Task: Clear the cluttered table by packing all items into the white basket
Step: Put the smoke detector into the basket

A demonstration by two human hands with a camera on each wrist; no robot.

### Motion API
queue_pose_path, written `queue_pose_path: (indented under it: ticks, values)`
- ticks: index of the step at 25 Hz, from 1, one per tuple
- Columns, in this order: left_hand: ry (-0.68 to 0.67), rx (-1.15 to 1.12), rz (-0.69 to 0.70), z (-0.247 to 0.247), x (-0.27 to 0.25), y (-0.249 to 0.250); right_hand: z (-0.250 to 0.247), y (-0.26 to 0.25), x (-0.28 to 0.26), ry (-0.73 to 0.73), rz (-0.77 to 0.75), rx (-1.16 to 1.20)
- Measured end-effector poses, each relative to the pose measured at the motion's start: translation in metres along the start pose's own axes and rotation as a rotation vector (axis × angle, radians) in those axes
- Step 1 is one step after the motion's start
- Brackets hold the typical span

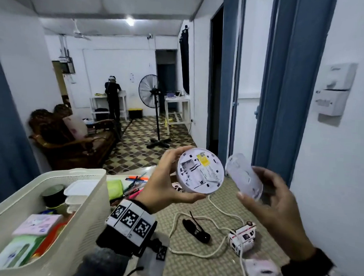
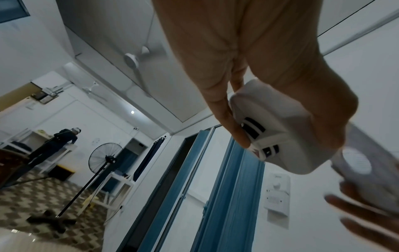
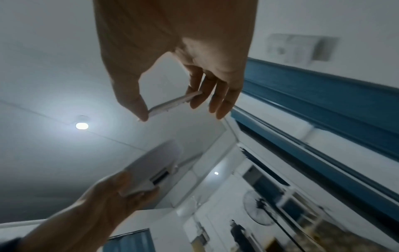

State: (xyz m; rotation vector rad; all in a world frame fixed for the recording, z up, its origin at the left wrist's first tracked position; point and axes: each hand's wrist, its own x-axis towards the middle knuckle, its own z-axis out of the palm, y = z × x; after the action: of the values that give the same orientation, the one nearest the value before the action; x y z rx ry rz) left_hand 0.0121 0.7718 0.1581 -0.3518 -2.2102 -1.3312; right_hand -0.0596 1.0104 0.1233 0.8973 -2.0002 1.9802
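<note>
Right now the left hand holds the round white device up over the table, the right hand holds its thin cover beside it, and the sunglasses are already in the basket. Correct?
Not quite. The sunglasses lie on the table, beside the white cord, not in the basket; the head view shows it. The left hand does hold the round white device, and the right hand its cover.

Walls: white all round; an electrical box (image 1: 335, 91) is mounted at 3 o'clock.
Doors: blue folding panels (image 1: 289, 80) stand at 1 o'clock beside a dark doorway (image 1: 214, 80).
Floor: brown and cream checked tiles (image 1: 138, 144) at 12 o'clock.
Furniture: a carved wooden sofa (image 1: 71, 136) at 10 o'clock; white tables (image 1: 178, 108) against the far wall.
Fan: a black pedestal fan (image 1: 151, 94) stands at 12 o'clock.
Light: a ceiling lamp (image 1: 130, 21) glows at 11 o'clock.
Person: one stands at the far table (image 1: 112, 96), back turned.
</note>
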Motion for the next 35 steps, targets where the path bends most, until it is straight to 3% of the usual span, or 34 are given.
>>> queue_pose_path:
  ticks: [3, 6, 13, 16, 24, 31, 35]
  values:
    - [0.005, -0.064, -0.002, -0.013, 0.008, 0.016, 0.017, -0.035, 0.033, -0.22, -0.112, 0.068]
    - [0.004, -0.119, 0.011, -0.025, 0.015, 0.031, 0.031, -0.056, 0.05, -0.427, -0.085, 0.161]
    - [0.073, -0.22, 0.01, -0.036, 0.018, 0.03, 0.056, -0.063, 0.061, -0.318, -0.092, 0.313]
    - [0.037, -0.21, -0.026, -0.033, 0.015, 0.024, 0.069, -0.054, 0.062, -0.314, -0.11, 0.301]
    - [0.067, -0.091, -0.009, -0.049, 0.018, 0.024, 0.073, -0.05, 0.08, -0.5, -0.161, 0.133]
    - [0.028, -0.061, -0.039, -0.052, 0.016, 0.028, 0.075, -0.049, 0.089, -0.59, -0.171, 0.101]
    - [0.021, -0.056, -0.044, -0.053, 0.014, 0.027, 0.077, -0.049, 0.089, -0.567, -0.147, 0.069]
